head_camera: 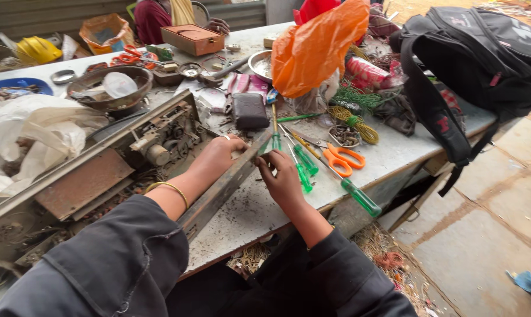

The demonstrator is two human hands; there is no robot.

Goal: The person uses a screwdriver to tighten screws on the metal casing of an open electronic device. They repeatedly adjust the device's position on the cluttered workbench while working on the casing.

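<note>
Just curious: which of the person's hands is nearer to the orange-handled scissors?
The right hand. It sits just left of the orange-handled scissors, by the green screwdrivers. The left hand lies farther off, on the long metal strip.

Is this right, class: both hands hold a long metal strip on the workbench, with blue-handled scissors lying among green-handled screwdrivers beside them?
Not quite. The head view shows the scissors have orange handles, not blue. The rest stands: left hand and right hand hold the metal strip beside green-handled screwdrivers.
</note>
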